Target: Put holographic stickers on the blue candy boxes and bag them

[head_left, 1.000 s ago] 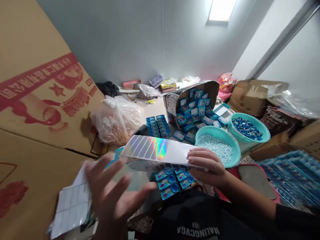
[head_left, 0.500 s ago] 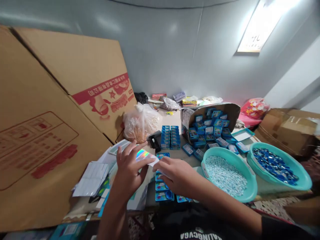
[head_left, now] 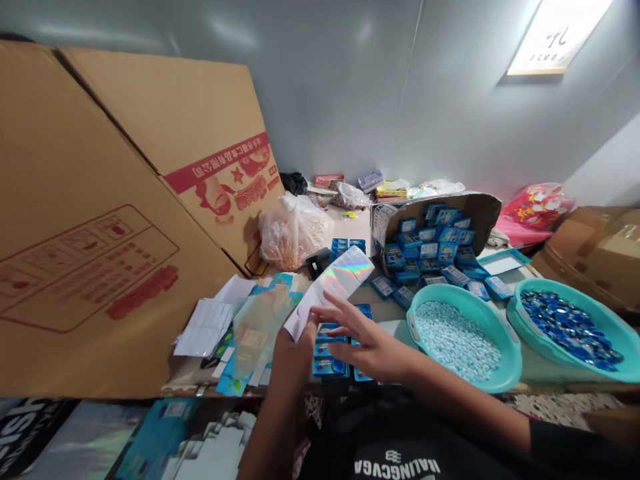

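Note:
Pinched in my left hand [head_left: 295,350] is an iridescent silver strip [head_left: 345,273], tilted up toward the right; its lower end is white. Whether it is a sticker sheet or foil card I cannot tell. My right hand [head_left: 357,337] is open, its fingers spread over the strip's lower edge; whether the fingertips touch it is unclear. Beneath both hands, small blue packs [head_left: 330,367] with round blue parts stand in rows on the table, partly hidden. Farther back are more blue packs [head_left: 350,245].
On the right are a turquoise basin [head_left: 513,370] of pale blue pellets and another basin [head_left: 627,360] of shiny blue pieces. Behind them, a tipped carton [head_left: 487,213] spills small blue boxes [head_left: 430,250]. Papers [head_left: 205,327] and a large cardboard box [head_left: 100,180] are at left.
The strip has swung upright toward the right and shows more of its shiny face. My right hand has let go and spread its fingers; my left has moved right and down in view.

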Motion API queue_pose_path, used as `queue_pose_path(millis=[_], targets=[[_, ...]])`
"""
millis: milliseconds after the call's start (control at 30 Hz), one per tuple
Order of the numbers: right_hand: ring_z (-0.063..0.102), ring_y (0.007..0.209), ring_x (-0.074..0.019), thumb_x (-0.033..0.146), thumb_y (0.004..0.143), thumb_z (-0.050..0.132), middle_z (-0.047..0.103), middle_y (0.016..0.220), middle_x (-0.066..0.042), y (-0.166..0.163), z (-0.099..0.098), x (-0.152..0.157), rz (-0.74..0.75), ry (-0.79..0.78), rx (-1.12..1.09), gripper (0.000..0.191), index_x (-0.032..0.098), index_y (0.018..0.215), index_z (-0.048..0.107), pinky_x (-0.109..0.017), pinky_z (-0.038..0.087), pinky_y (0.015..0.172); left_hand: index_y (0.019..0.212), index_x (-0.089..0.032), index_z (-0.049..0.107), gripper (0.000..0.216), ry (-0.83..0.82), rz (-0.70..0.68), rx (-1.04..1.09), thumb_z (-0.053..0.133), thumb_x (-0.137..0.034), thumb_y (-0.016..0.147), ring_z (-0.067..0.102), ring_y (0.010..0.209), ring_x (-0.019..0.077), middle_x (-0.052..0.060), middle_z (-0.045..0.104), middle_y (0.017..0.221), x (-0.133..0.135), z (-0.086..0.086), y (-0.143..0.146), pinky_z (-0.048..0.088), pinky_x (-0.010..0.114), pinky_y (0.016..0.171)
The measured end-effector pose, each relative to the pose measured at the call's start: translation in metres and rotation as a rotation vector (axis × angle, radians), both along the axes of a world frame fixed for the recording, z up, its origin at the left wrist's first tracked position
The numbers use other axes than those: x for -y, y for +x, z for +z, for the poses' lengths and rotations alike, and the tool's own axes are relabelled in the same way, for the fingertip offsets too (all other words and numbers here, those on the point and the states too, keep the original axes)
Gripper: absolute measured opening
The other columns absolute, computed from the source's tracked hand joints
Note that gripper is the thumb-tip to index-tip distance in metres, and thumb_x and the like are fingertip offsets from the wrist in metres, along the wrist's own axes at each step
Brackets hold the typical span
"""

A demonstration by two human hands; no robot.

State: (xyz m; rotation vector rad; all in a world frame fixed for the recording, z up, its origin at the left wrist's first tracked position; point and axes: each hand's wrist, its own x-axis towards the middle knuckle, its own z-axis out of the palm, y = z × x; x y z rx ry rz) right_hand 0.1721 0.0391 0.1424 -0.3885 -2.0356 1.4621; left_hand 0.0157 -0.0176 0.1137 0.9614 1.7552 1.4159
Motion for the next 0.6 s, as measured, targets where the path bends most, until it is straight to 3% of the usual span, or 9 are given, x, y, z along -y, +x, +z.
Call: queue_pose_path(millis=[67, 167, 233, 267, 367, 467, 533, 600], targets=[[0.044, 0.136, -0.0232, 0.021, 0.093, 0.051, 0.046, 0.148, -0.011, 0.011, 0.008, -0.007, -0.142, 0.109, 0.022, 0.069, 0.033, 0.153, 0.020, -0.046, 0.044, 0.106, 0.114, -0.017, 0.066, 0.052, -0.063, 0.014, 0.072, 0.065, -0.055, 0.079, 0.066, 0.108, 0.0327, 0.011, 0.073, 0.105, 0.001, -0.004, -0.009, 0.054, 0.044, 0.091], [0.027, 0.145, -0.0326, 0.029, 0.080, 0.072, 0.036, 0.155, -0.011, 0.028, 0.017, -0.023, -0.353, 0.450, 0.211, 0.075, 0.033, 0.148, 0.038, -0.059, 0.020, 0.116, 0.105, -0.013, 0.069, 0.053, -0.119, -0.117, 0.141, 0.068, -0.057, 0.075, 0.070, 0.094, 0.0304, 0.009, 0.076, 0.092, 0.005, 0.000, -0.018, 0.057, 0.041, 0.082], [0.029, 0.143, -0.0367, 0.034, 0.069, 0.082, 0.042, 0.152, -0.009, 0.037, 0.022, -0.035, -0.272, 0.566, 0.379, 0.081, 0.036, 0.142, 0.047, -0.064, 0.012, 0.116, 0.095, -0.014, 0.071, 0.051, -0.175, -0.219, 0.084, 0.070, -0.059, 0.071, 0.070, 0.088, 0.0298, 0.008, 0.076, 0.087, 0.006, 0.011, -0.022, 0.057, 0.039, 0.078], [0.038, 0.138, -0.0356, 0.034, 0.067, 0.083, 0.050, 0.146, -0.008, 0.039, 0.023, -0.040, -0.193, 0.554, 0.435, 0.082, 0.037, 0.141, 0.048, -0.063, 0.016, 0.115, 0.091, -0.015, 0.072, 0.049, -0.195, -0.277, 0.042, 0.071, -0.059, 0.068, 0.070, 0.087, 0.0296, 0.007, 0.076, 0.086, 0.005, 0.017, -0.024, 0.058, 0.038, 0.076], [0.065, 0.105, -0.0248, 0.027, 0.072, 0.079, 0.071, 0.114, -0.003, 0.042, 0.023, -0.053, -0.053, 0.343, 0.429, 0.063, 0.031, 0.131, 0.059, -0.043, 0.046, 0.098, 0.099, -0.018, 0.070, 0.051, -0.158, -0.437, 0.039, 0.071, -0.060, 0.069, 0.070, 0.090, 0.0282, 0.008, 0.075, 0.093, -0.009, 0.035, -0.028, 0.058, 0.037, 0.076], [0.066, 0.074, -0.0174, 0.028, 0.075, 0.074, 0.072, 0.084, -0.001, 0.038, 0.019, -0.059, -0.339, 0.011, 0.183, 0.022, 0.020, 0.096, 0.072, -0.029, 0.053, 0.070, 0.130, -0.020, 0.053, 0.070, 0.103, -0.381, 0.173, 0.059, -0.066, 0.078, 0.067, 0.104, 0.0266, 0.012, 0.068, 0.117, -0.033, 0.040, -0.024, 0.056, 0.038, 0.086], [0.064, 0.067, -0.0150, 0.034, 0.076, 0.074, 0.070, 0.077, 0.000, 0.033, 0.015, -0.057, -0.579, -0.260, -0.125, 0.020, 0.019, 0.088, 0.069, -0.028, 0.053, 0.064, 0.141, -0.021, 0.040, 0.080, 0.289, -0.267, 0.115, 0.060, -0.066, 0.077, 0.059, 0.121, 0.0274, 0.015, 0.058, 0.133, -0.046, 0.037, -0.014, 0.051, 0.041, 0.097], [0.064, 0.068, -0.0146, 0.039, 0.073, 0.077, 0.071, 0.081, 0.000, 0.028, 0.009, -0.053, -0.670, -0.531, -0.415, 0.028, 0.020, 0.091, 0.066, -0.028, 0.055, 0.064, 0.143, -0.020, 0.037, 0.085, 0.305, -0.280, -0.003, 0.067, -0.060, 0.075, 0.051, 0.129, 0.0287, 0.016, 0.054, 0.139, -0.052, 0.033, 0.000, 0.047, 0.040, 0.102]])
